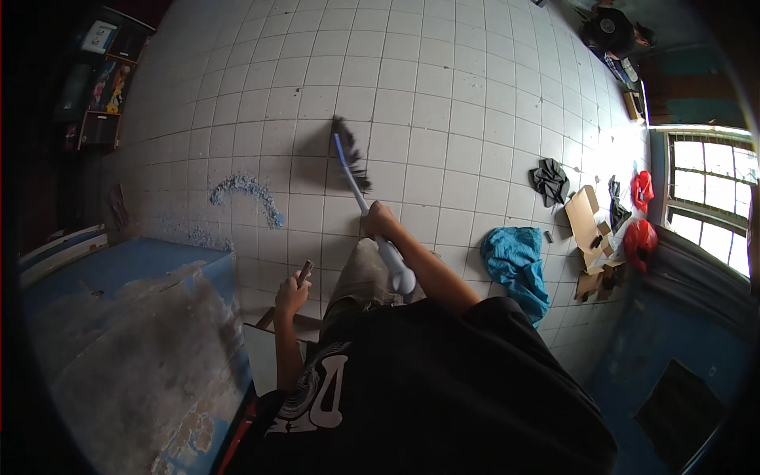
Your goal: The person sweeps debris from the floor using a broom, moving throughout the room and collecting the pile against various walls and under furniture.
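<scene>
Broom (361, 198) is held over the tiles (475, 142), its handle enclosed by the right hand's (380, 219) fingers. Its long axis is slanted from near right to far left, with the bristles (357, 160) lying beyond those fingers. Blue scraps (252, 187) are strewn to their left, well apart. By the left hand (292, 296), farther from the broom, a brown stick (305, 273) is grasped.

On the floor (467, 111), debris (250, 186) lies left of the brush (346, 162). To the brush's right lies a cloth (513, 257); farther right, cardboard (583, 223) sits between that cloth and a bag (640, 242).
</scene>
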Available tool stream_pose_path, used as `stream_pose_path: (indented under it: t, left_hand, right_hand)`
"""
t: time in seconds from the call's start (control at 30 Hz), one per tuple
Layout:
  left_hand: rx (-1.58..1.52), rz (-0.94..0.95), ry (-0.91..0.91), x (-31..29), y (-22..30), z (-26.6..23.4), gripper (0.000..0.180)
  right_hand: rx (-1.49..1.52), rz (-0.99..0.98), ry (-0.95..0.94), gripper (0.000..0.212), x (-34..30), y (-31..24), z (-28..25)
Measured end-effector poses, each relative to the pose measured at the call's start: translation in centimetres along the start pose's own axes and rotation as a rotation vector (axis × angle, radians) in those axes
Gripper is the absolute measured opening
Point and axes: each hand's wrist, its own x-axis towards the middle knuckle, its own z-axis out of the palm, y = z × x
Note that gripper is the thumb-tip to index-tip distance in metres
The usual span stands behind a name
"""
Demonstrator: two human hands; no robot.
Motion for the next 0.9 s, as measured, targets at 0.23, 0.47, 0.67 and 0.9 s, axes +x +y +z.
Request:
stream_pose_path:
  t: [0.23, 0.47, 0.67, 0.9]
  left_hand:
    - [0.102, -0.051, -0.016, 2.6, 5.2, -3.4, 0.026]
    - [0.134, 0.084, 0.009, 7.6, 10.7, -3.9, 0.024]
    - [0.195, 0.117, -0.005, 10.3, 18.2, -2.9, 0.022]
    - [0.043, 0.151, -0.045, 11.3, 25.8, -1.7, 0.024]
  right_hand:
    - [0.185, -0.060, 0.009, 0.034, -0.5, 6.3, -5.7]
    - [0.379, 0.276, 0.247, 0.035, -14.5, 11.7, -21.1]
    - [0.084, 0.295, 0.543, 0.019, -10.7, 21.8, -31.6]
    - [0.061, 0.421, 0.387, 0.019, 1.3, 27.1, -36.7]
